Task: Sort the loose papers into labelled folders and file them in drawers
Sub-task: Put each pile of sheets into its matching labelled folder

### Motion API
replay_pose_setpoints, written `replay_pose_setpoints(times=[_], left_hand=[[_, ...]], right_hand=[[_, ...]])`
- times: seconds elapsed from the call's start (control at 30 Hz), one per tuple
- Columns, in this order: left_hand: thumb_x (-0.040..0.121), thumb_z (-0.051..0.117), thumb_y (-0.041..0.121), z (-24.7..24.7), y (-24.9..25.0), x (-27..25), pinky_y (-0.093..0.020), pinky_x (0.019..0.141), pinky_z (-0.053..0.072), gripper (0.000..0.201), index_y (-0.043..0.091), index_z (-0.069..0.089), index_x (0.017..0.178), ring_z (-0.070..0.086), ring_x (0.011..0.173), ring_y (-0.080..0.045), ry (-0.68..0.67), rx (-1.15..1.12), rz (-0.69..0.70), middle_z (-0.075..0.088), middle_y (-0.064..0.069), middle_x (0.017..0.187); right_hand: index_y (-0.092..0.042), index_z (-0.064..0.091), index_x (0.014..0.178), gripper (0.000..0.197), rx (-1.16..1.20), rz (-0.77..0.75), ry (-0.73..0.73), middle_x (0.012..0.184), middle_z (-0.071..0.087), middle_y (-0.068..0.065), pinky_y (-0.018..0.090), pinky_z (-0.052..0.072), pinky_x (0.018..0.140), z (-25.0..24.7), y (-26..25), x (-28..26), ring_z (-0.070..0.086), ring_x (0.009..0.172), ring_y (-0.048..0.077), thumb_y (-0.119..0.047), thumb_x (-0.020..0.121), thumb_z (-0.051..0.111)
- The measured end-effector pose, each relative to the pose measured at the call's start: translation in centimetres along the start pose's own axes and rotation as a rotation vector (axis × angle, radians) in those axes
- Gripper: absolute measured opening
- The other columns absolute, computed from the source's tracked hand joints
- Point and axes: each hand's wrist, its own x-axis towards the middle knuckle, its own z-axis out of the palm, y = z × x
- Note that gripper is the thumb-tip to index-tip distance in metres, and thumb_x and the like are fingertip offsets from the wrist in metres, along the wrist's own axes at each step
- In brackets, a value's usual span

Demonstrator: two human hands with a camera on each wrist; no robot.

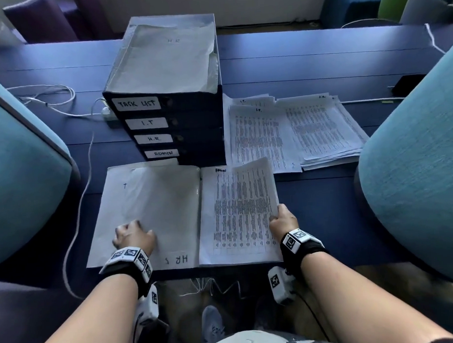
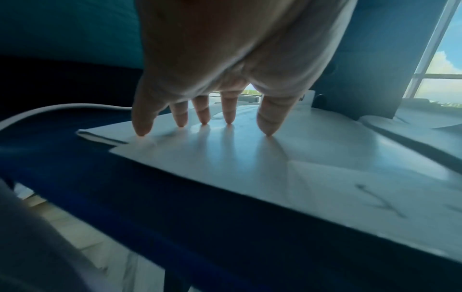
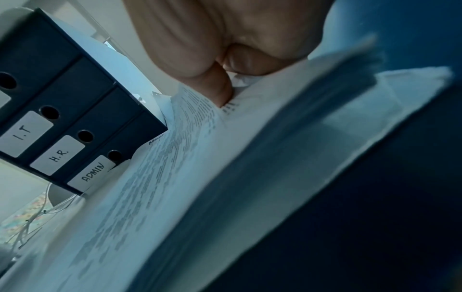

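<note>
An open grey folder [image 1: 154, 207] lies on the blue desk before me, its left flap marked "HR". My left hand [image 1: 132, 235] presses that flap [image 2: 250, 158] down with spread fingertips [image 2: 228, 120]. Printed sheets [image 1: 237, 212] headed "Admin" rest on the folder's right half. My right hand [image 1: 282, 219] pinches their right edge, thumb [image 3: 222, 92] on top of the sheets [image 3: 175, 177], lifting it slightly. Behind the folder stands a dark drawer unit [image 1: 180, 126] labelled Task List, I.T, H.R., Admin [image 3: 93, 171], drawers closed.
Another grey folder [image 1: 162, 58] lies on top of the drawer unit. Two stacks of printed papers [image 1: 291, 133] sit to the unit's right. Teal chair backs [image 1: 415, 170] flank the desk on both sides. White cables [image 1: 51, 100] trail at the left.
</note>
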Motion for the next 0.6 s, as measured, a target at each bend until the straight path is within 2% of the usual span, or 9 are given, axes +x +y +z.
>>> replay_pose_setpoints(times=[0.1,0.17,0.27,0.37,0.47,0.53,0.6], left_hand=[[0.089,0.057,0.037,-0.1,-1.2,0.5,-0.041,0.111,0.023,0.047,0.014,0.050,0.129,0.027,0.133,-0.038,0.033,-0.036,-0.076,0.032,-0.021,0.143],[0.089,0.056,0.044,-0.3,-1.7,0.8,-0.041,0.111,0.022,0.058,0.015,0.044,0.139,0.026,0.134,-0.038,0.039,-0.070,-0.113,0.029,-0.021,0.145],[0.090,0.053,0.052,-0.9,-2.1,0.8,-0.046,0.109,0.025,0.066,0.016,0.038,0.145,0.029,0.131,-0.044,0.020,-0.133,-0.161,0.026,-0.021,0.146],[0.093,0.047,0.054,-1.4,-2.2,1.0,-0.047,0.109,0.029,0.068,0.011,0.039,0.145,0.037,0.129,-0.047,-0.009,-0.175,-0.149,0.031,-0.025,0.144],[0.098,0.036,0.054,-2.0,-2.5,1.7,-0.042,0.105,0.038,0.064,0.004,0.052,0.134,0.048,0.124,-0.044,-0.097,-0.240,-0.072,0.049,-0.029,0.135],[0.100,0.032,0.054,-2.5,-2.1,1.6,-0.042,0.099,0.044,0.062,0.002,0.062,0.116,0.057,0.112,-0.042,-0.187,-0.323,0.003,0.061,-0.027,0.120],[0.091,0.047,0.060,-2.8,-1.3,1.2,-0.048,0.093,0.049,0.059,0.006,0.068,0.097,0.064,0.098,-0.039,-0.225,-0.473,0.082,0.069,-0.022,0.102]], right_hand=[[-0.007,0.047,0.111,0.018,-0.034,0.001,0.007,0.095,0.053,0.007,0.029,0.042,0.071,0.1,-0.1,-0.1,0.051,0.084,0.026,-0.010,0.094,0.042],[-0.006,0.046,0.108,0.016,-0.058,0.001,0.013,0.093,0.053,0.008,0.029,0.040,0.069,0.0,-0.3,-0.2,0.051,0.083,0.026,-0.009,0.093,0.042],[-0.009,0.042,0.100,0.009,-0.082,0.010,0.012,0.090,0.053,0.009,0.028,0.038,0.066,0.0,-0.5,-0.4,0.051,0.081,0.027,-0.006,0.092,0.040],[-0.008,0.043,0.106,0.014,-0.089,0.028,0.006,0.092,0.053,0.009,0.029,0.039,0.067,0.0,-0.6,-0.4,0.051,0.082,0.028,-0.007,0.092,0.040],[-0.007,0.043,0.111,0.019,-0.091,0.044,0.000,0.094,0.053,0.010,0.029,0.040,0.068,0.1,-0.8,-0.4,0.052,0.084,0.028,-0.006,0.092,0.040],[-0.006,0.043,0.111,0.020,-0.085,0.054,-0.005,0.093,0.053,0.010,0.029,0.040,0.068,0.0,-1.0,-0.6,0.053,0.083,0.028,-0.006,0.092,0.041],[-0.006,0.044,0.112,0.020,-0.068,0.065,-0.008,0.095,0.055,0.011,0.029,0.041,0.068,-0.2,-1.2,-0.6,0.053,0.083,0.028,-0.006,0.092,0.041]])
